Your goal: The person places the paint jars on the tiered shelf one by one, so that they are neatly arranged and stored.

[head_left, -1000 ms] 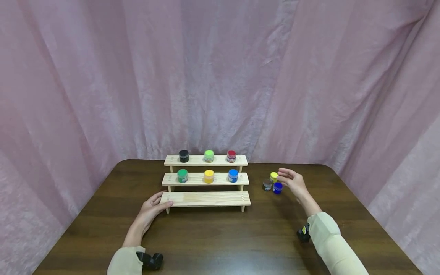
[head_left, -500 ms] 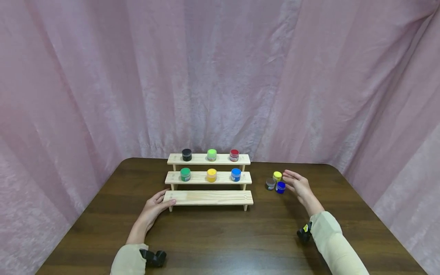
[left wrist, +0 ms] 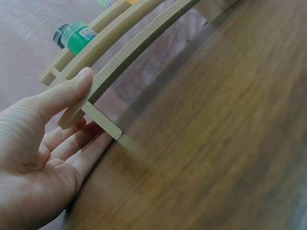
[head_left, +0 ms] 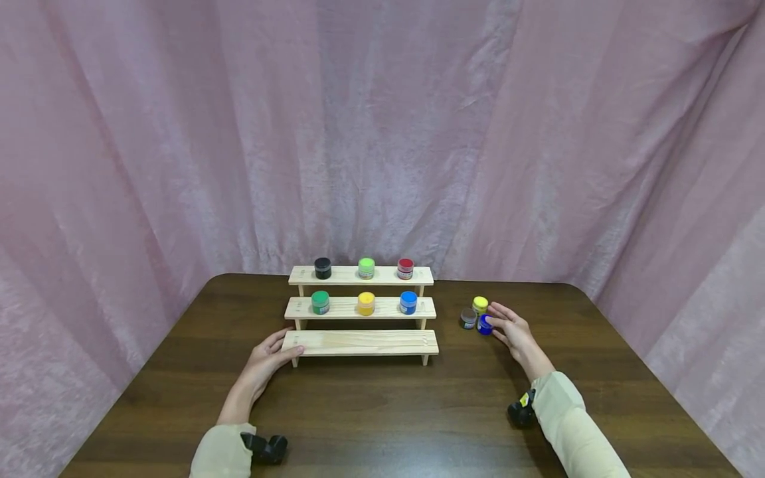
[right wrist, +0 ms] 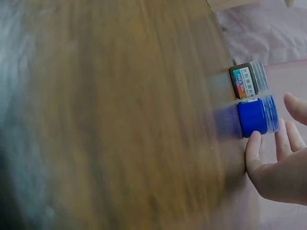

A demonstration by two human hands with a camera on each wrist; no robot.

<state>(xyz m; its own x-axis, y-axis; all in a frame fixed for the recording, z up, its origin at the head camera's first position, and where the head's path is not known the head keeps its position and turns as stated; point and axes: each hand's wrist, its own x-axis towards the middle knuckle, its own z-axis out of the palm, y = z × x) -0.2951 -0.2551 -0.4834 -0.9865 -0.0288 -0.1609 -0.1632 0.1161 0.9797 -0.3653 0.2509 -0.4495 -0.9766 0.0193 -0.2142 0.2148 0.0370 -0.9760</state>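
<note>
A three-tier wooden display rack [head_left: 361, 342] stands on the table. My left hand [head_left: 263, 364] holds the left end of its lowest step, the thumb [left wrist: 79, 86] on top and the other fingers beneath and beside the leg. At the right, my right hand [head_left: 515, 335] reaches to a dark blue paint jar [right wrist: 254, 116]; one fingertip is right at the jar's side, and the thumb stands apart from it. Beside it stand a dark brown paint jar [head_left: 468, 318] and a yellow-lidded paint jar [head_left: 480, 305], close together.
The top step bears black [head_left: 323, 268], light green [head_left: 366, 268] and red [head_left: 405, 269] paint jars. On the middle step are green [head_left: 320, 303], yellow-orange [head_left: 366, 304] and blue [head_left: 408, 303] ones. A pink curtain [head_left: 382, 133] hangs behind the brown table [head_left: 370, 411].
My right hand has come down and left from beside the yellow-lidded jar to the dark blue one. My left hand keeps its hold on the rack; the head view has shifted slightly.
</note>
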